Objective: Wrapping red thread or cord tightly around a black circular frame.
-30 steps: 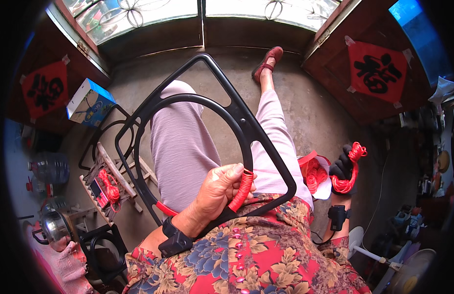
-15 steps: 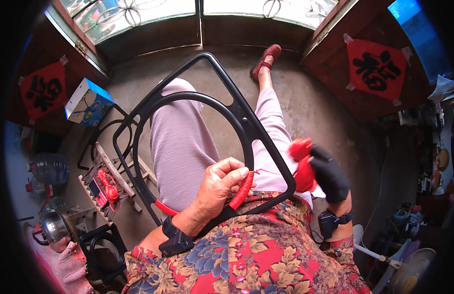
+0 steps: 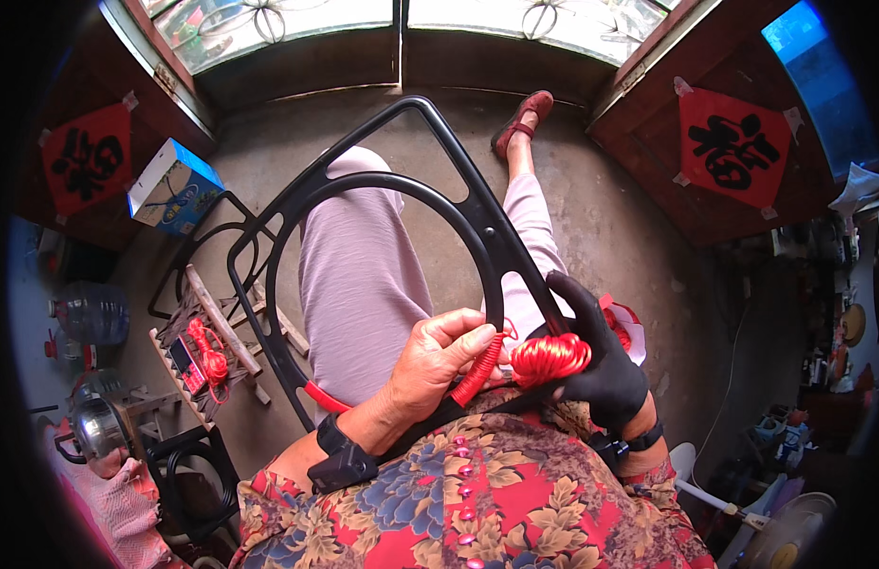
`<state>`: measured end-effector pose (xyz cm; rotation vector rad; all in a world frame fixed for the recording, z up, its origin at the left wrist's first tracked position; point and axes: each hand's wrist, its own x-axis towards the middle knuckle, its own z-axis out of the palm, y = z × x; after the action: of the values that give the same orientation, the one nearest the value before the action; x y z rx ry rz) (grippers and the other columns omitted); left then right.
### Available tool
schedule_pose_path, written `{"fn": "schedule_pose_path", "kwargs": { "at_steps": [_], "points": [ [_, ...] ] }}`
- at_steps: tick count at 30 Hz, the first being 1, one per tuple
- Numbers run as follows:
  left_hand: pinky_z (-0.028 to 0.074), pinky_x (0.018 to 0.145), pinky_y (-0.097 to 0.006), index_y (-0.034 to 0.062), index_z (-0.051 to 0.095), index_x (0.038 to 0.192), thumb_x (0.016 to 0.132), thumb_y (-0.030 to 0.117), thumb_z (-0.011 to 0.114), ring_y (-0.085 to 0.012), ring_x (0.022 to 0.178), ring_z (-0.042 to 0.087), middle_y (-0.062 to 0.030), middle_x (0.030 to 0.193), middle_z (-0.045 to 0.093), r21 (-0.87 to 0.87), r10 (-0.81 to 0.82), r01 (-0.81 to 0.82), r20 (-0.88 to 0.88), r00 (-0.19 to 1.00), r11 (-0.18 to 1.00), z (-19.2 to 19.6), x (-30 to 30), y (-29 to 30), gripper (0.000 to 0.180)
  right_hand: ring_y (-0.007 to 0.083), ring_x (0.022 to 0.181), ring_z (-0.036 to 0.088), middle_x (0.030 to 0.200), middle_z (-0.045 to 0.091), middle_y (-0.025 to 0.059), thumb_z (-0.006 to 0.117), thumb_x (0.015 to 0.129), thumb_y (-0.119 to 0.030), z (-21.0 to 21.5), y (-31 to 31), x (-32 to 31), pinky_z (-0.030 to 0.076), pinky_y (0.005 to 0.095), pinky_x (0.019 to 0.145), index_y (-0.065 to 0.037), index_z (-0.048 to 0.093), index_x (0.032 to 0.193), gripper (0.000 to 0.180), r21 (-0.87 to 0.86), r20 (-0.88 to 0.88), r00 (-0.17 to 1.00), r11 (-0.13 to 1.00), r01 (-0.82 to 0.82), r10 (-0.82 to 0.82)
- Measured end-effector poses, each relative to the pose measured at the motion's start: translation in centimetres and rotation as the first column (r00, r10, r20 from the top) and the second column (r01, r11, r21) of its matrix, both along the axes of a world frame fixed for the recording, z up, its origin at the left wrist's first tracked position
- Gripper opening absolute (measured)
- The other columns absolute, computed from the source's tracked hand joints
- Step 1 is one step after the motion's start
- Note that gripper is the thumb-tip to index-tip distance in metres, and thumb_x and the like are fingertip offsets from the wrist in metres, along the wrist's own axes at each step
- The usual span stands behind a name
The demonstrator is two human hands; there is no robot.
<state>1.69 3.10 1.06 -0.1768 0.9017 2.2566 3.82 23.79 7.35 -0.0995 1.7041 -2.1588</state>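
Red cord [image 3: 471, 377] lies in close turns around the near right part of the inner ring [image 3: 495, 302] of a black metal frame [image 3: 503, 254], just over our lap. At the far end of these turns a slack loop of cord stands loose, and a bundled red skein [image 3: 550, 361] sits just to the right.

From here, we judge the slack loop to be the weak point: if our pinch eases before the strand is drawn snug, the last turns could spring loose or slide along the smooth ring. Uneven tension could leave gaps or make one turn ride over another. The skein is bulky beside the frame's right bar, so it might catch there and tangle, or slip and drop to the floor [image 3: 458, 275]. We also see a risk of the frame tilting, since its near edge lies against our patterned shirt [image 3: 402, 503] and the left leg of our pale trousers [image 3: 359, 275] sits under it.

Our bare left grip [image 3: 422, 368] is clamped on the wound cord and the ring, thumb and forefinger together at the far end of the turns. Our black-gloved right grip [image 3: 612, 368] has thumb and fingers wide apart around the skein's right side, near the right bar; we cannot tell how firmly, if at all, it holds the skein.
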Motion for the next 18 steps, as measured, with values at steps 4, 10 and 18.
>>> {"fn": "schedule_pose_path", "kwargs": {
  "at_steps": [4, 10, 18],
  "points": [
    [0.058, 0.068, -0.030, 0.0013, 0.056, 0.100, 0.092, 0.013, 0.055, -0.0186, 0.073, 0.067, -0.0113, 0.088, 0.066, -0.009, -0.069, 0.068, -0.028, 0.997, 0.998, -0.1, 0.2, -0.1, 0.014, 0.0199, 0.110, 0.053, 0.125, 0.051, 0.0129, 0.076, 0.066, -0.001, -0.1, 0.6, -0.9, 0.045, 0.0326, 0.089, -0.007, 0.053, 0.124, 0.062, 0.570, -0.237, 0.899, 0.802, -0.178, 0.368],
    [0.055, 0.062, -0.025, 0.0013, 0.057, 0.098, 0.093, 0.015, 0.054, -0.0164, 0.069, 0.067, -0.0099, 0.084, 0.066, -0.103, -0.098, 0.091, -0.072, 0.993, 0.991, 0.0, 0.4, -0.1, 0.015, 0.0312, 0.102, 0.060, 0.104, 0.062, 0.0114, 0.078, 0.063, -0.004, 1.5, 0.0, -0.6, 0.043, 0.0383, 0.092, -0.009, 0.062, 0.107, 0.047, 0.634, -0.587, 0.790, 0.709, 0.310, 0.179],
    [0.052, 0.059, -0.022, 0.0014, 0.059, 0.095, 0.094, 0.020, 0.054, -0.0098, 0.065, 0.062, -0.0052, 0.081, 0.064, -0.027, -0.049, 0.048, -0.035, 0.998, 0.998, -0.6, 0.5, 0.0, 0.019, 0.0257, 0.110, 0.054, 0.108, 0.059, 0.0086, 0.075, 0.060, -0.016, 1.5, -2.1, -1.5, 0.030, 0.0457, 0.102, -0.008, 0.056, 0.103, 0.048, 0.823, -0.520, 0.632, 0.535, 0.191, 0.575]
  ]
}}
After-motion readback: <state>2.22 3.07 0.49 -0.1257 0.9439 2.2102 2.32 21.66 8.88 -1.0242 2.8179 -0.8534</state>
